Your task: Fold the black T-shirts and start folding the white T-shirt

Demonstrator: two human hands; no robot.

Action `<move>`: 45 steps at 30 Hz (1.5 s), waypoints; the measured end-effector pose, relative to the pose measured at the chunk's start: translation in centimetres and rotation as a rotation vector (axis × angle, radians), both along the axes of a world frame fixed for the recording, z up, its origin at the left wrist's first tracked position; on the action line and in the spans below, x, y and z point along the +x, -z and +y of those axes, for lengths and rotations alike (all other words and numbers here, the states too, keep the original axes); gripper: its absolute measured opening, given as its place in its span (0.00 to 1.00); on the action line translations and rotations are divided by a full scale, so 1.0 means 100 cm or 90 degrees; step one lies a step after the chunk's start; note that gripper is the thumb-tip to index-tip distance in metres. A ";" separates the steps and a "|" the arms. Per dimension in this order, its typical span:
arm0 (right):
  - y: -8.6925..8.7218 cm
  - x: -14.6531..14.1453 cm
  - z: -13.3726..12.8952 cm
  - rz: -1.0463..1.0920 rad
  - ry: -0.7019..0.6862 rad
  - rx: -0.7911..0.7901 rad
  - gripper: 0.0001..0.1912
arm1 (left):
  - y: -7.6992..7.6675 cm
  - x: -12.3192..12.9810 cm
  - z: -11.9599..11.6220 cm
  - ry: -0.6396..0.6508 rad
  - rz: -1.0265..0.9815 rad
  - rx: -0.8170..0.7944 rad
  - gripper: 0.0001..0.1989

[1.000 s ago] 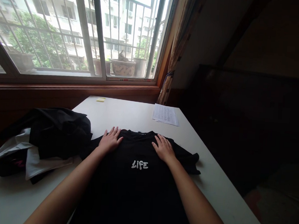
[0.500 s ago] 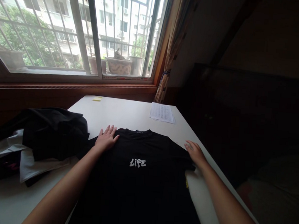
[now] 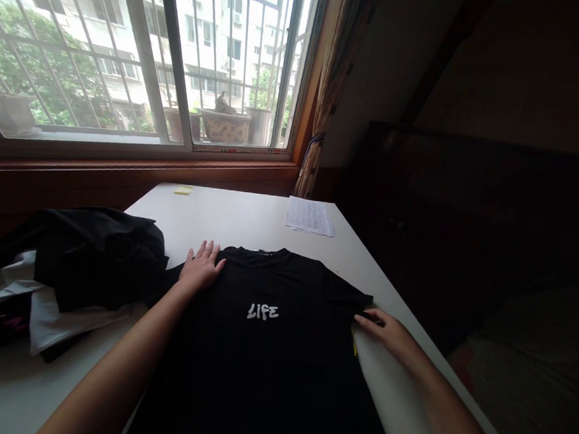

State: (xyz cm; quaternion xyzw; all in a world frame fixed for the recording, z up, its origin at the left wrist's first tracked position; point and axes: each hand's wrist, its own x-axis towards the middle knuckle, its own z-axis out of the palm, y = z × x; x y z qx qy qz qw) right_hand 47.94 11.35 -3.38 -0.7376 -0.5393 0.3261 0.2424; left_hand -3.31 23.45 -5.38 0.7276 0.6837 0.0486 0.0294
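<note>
A black T-shirt (image 3: 267,369) with white lettering lies spread on the white table (image 3: 209,214), its collar towards the window. My left hand (image 3: 201,267) rests flat with fingers spread on its left shoulder. At the lower edge of the right sleeve is my right hand (image 3: 377,323), thumb and fingers pinched on the sleeve's edge. A small yellow thing (image 3: 355,346) shows beside the shirt just below that sleeve.
On the table's left lies a heap of black and white clothes (image 3: 96,255). Papers (image 3: 310,216) and a yellow note (image 3: 183,190) are near the far edge. Beyond stand a barred window (image 3: 232,59) and a tied curtain (image 3: 316,139).
My right hand has moved down from the top of the right sleeve to its lower edge, and its fingers have closed. My left hand stays on the shoulder. The view has shifted slightly.
</note>
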 end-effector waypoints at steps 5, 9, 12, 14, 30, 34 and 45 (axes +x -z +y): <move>-0.005 -0.015 0.000 0.086 -0.002 0.115 0.19 | 0.001 -0.001 0.001 0.003 -0.006 -0.005 0.36; -0.010 -0.019 -0.001 0.069 0.031 0.198 0.18 | 0.000 -0.001 0.001 0.003 -0.014 -0.004 0.35; -0.012 -0.021 -0.004 0.035 0.020 0.271 0.17 | -0.002 -0.001 -0.001 0.004 -0.026 -0.003 0.35; -0.011 -0.022 -0.006 0.025 0.010 0.298 0.17 | -0.003 0.000 -0.001 0.007 -0.039 -0.002 0.34; 0.021 0.002 -0.019 -0.236 -0.033 0.314 0.12 | -0.040 -0.054 -0.054 0.147 -0.380 0.181 0.20; 0.021 0.002 -0.019 -0.400 -0.074 0.430 0.11 | -0.044 -0.060 -0.113 0.255 -0.314 0.190 0.13; -0.018 -0.110 -0.031 -0.295 -0.359 0.383 0.12 | -0.014 -0.095 -0.191 0.058 -0.119 0.156 0.16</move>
